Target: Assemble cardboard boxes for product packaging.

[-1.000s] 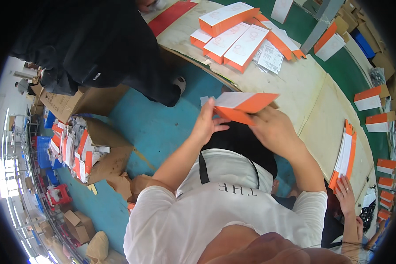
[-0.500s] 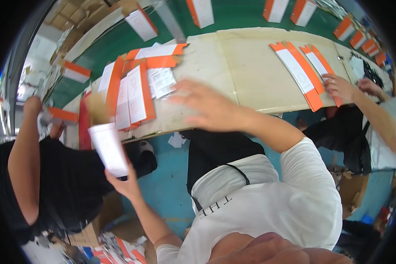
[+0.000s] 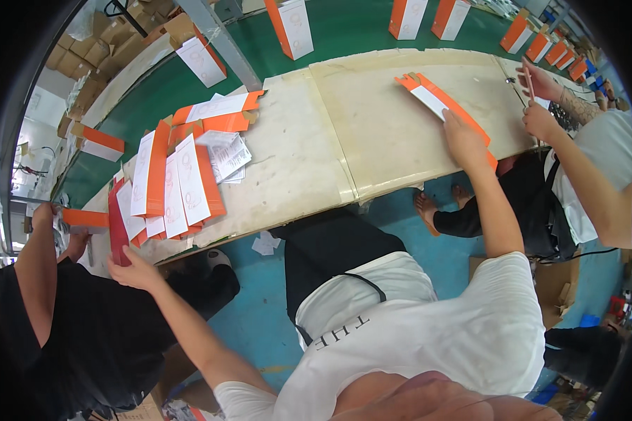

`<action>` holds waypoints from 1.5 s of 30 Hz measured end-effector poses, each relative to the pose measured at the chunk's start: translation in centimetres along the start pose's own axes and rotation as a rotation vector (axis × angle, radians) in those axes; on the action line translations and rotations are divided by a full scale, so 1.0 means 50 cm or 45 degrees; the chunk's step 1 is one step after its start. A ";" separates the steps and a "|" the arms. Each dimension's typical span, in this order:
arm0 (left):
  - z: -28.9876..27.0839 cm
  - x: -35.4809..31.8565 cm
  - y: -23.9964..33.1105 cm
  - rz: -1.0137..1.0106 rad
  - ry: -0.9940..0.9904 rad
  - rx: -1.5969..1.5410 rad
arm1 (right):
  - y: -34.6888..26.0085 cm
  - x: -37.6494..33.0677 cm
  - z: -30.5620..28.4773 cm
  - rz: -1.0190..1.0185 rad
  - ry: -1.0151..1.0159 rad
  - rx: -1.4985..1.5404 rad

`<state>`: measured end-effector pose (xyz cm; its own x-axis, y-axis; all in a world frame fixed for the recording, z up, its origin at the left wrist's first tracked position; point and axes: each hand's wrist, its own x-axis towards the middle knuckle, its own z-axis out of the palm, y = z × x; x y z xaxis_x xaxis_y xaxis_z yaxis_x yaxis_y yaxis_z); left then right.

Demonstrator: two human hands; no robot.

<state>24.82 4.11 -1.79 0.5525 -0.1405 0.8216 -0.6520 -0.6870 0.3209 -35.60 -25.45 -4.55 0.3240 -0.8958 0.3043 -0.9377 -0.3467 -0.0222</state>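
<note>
My right hand [image 3: 465, 142] is closed on the near part of a flat orange-and-white carton [image 3: 428, 97] lying on the table to the right. On the far left, my left hand [image 3: 135, 270] is at the near end of a red strip-like object [image 3: 117, 223] at the table's edge. Its thumb and fingers are apart, and no carton shows in them. Beside that hand lies a pile of flat orange-and-white cartons [image 3: 178, 186]. Printed paper sheets [image 3: 228, 156] lie against the pile's right side.
A green conveyor [image 3: 344, 28] behind the table carries upright cartons [image 3: 291, 31]. A grey metal post [image 3: 221, 42] rises beyond the pile. One co-worker [image 3: 84, 309] at left holds an orange carton [image 3: 86, 219]; another [image 3: 597, 161] works at right. Scrap paper [image 3: 265, 243] lies on the floor.
My left hand no longer holds the white box and has moved left to the red object. My right hand has swung right onto a carton. The right co-worker's hands have left the cartons.
</note>
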 end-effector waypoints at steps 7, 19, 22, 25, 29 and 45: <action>-0.130 -0.243 0.390 -0.232 -1.002 -1.388 | -0.008 -0.019 -0.039 -0.130 0.142 0.049; -0.218 -0.284 0.601 -1.250 -1.427 -2.264 | -0.341 -0.162 -0.187 -0.705 0.464 0.662; -0.226 -0.274 0.591 -1.437 -1.461 -2.232 | -0.381 -0.181 -0.160 -0.781 0.415 0.735; -0.152 -0.351 0.557 -1.594 -1.365 -2.284 | -0.412 -0.206 -0.150 -0.780 0.128 0.936; -0.204 -0.300 0.542 -1.098 -1.090 -2.324 | -0.402 -0.161 -0.174 -0.530 -0.061 1.420; -0.330 -0.298 0.404 0.024 -0.966 -1.561 | -0.475 -0.158 -0.201 -0.436 -1.059 2.577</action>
<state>-5.13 4.09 0.24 0.4223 -0.7485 0.5113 -0.4742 0.2983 0.8283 -17.12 -7.35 3.14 0.8787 -0.4467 0.1683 0.3169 0.2823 -0.9055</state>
